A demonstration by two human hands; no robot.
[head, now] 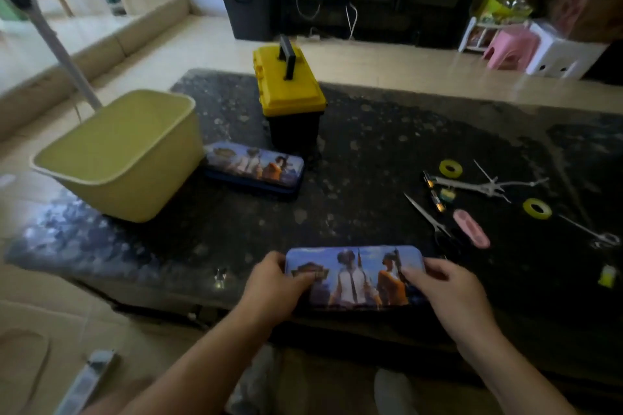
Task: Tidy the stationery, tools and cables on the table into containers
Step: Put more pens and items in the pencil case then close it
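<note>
Lower centre of frame: a flat rectangular pencil tin with a printed game picture on its lid (354, 276) sits at the near edge of the dark speckled stone desk (387, 152). Left hand (274, 283) has its grip clamped on the tin's left end, thumb on the lid; right hand (445, 286) clamped on the right end, fingers wrapped over the corner. Holding both ends like that prob. steadies it w/ thumbs placed to lift the lid, so loose bits can go in. Lid looks closed for now.

A second, matching printed tin (253, 167) lies left of centre, closed, just beside a pale yellow-green plastic tub (114, 158) at centre left, which is open-topped; can't see anything inside. Behind them, upper centre, a yellow-lidded black toolbox w/ black handle (290, 94), lid down.

Right side of frame, items not yet sorted: two small yellow tape rolls (451, 168) (537, 208), a white multi-plug cable (485, 184), slim metal scissors w/ black handles (435, 222), a pink oval eraser-like piece (471, 228), a silver metal tool at the far right edge (593, 232), a small yellow clip (606, 274) and a few tiny yellow-tipped bits near the cable, too blurred to name. All well apart from the containers, within the right hand's reach. Judgement: task early, nothing packed that I can see.
</note>
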